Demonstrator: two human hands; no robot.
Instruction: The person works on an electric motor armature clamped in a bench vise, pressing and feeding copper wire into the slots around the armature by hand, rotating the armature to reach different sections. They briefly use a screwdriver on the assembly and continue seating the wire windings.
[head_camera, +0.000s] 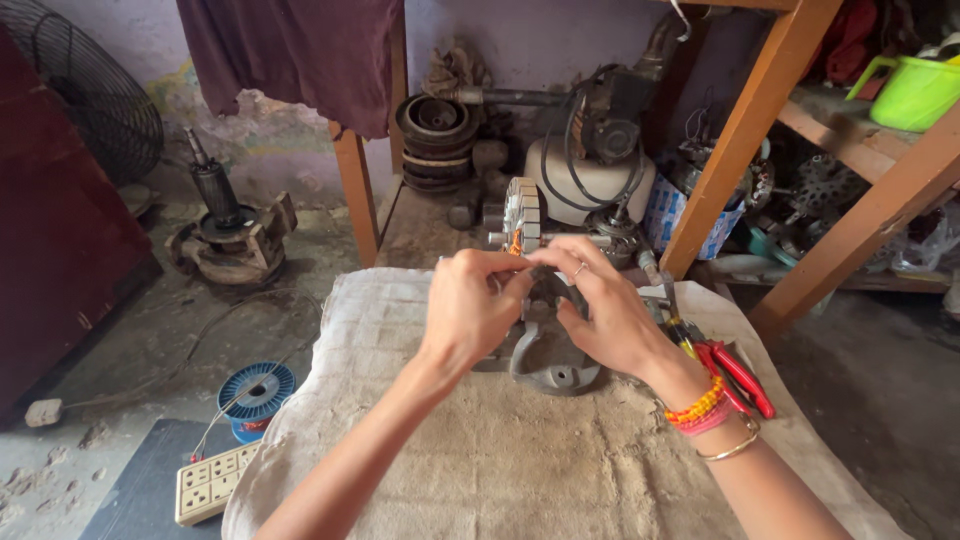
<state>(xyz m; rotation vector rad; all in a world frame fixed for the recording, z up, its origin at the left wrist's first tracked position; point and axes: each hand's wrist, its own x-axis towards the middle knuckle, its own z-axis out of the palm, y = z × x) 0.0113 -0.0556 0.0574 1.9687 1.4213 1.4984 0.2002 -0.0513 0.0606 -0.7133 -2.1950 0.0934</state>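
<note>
— How far along is the work judged to be?

— An early stage is suggested. On the floor at the left, a blue wire spool (257, 392) is seen with much wire left on it. On the round laminated core (523, 212), only a small patch of orange winding (516, 243) is visible at the lower edge; the pale segments above it appear bare. The rest is judged undone.

— Where is the core held?

— It is mounted upright on a grey metal stand (552, 364), which is set on the cloth-covered table (480, 470), just beyond the fingertips.

— And the hands?

— The left hand (470, 310) is raised from lower left, fingers closed in a pinch at the winding. The right hand (605, 320) is brought in opposite, fingers curled and pinched against the left. What is gripped between them cannot be told; a thin wire is likely. Red-handled pliers (738, 378) are left beside the right wrist.
</note>
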